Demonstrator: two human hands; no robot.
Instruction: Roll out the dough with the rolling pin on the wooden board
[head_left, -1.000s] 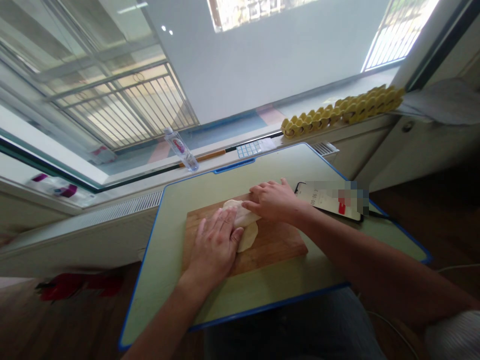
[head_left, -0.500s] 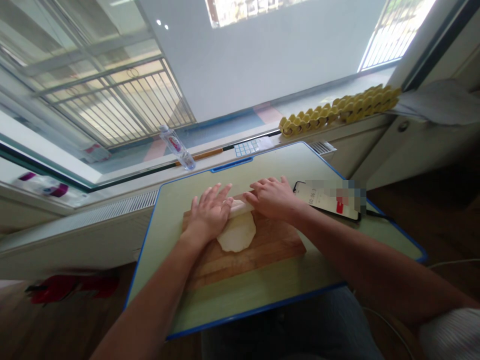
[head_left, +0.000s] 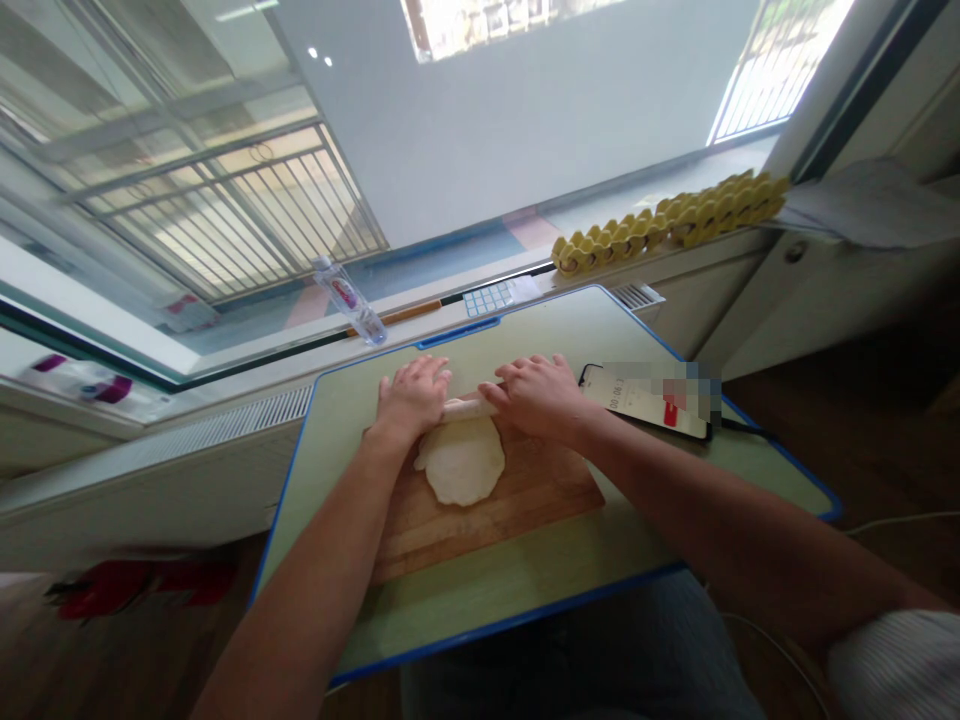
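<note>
A pale rolling pin (head_left: 461,408) lies across the far edge of a flattened sheet of dough (head_left: 465,465). The dough rests on a wooden cutting board (head_left: 551,480), and its outline is uneven, with a small lip at its left. My left hand (head_left: 412,395) is closed over the pin's left end, palm down. Over the right end, my right hand (head_left: 532,393) presses with its fingers bent forward. Both hands hide the ends of the pin.
The board lies on a small pale-green table (head_left: 420,635) with a blue rim. A phone (head_left: 645,402) lies to the right of my right hand, with a dark cable. Along the windowsill stand a plastic bottle (head_left: 351,302) and yellow egg trays (head_left: 667,228).
My left hand has moved slightly up and left, its fingers drawn closer together. The pin sits farther toward the dough's far edge, and more of the dough shows.
</note>
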